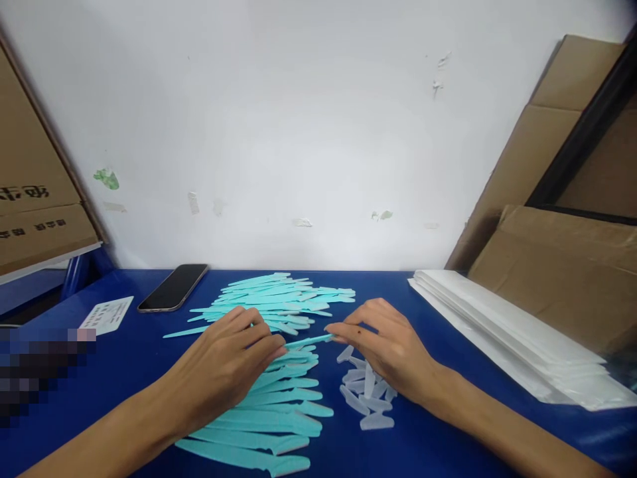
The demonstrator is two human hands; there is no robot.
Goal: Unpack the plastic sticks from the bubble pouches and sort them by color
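A turquoise eyebrow razor stretches between my two hands above the table. My left hand is closed around its handle end. At the blade end, the thumb and fingers of my right hand are pinched together; whether a cap is between them I cannot tell. Below my left hand lies a fanned row of razors, blade ends pointing right. Behind the hands is a looser pile of the same razors. Several translucent plastic blade caps are scattered beneath my right hand.
On the blue table, a phone and a white printed card lie at the left. A stack of white sheets or bags is at the right. Cardboard leans beyond it, and a wall rises behind the table.
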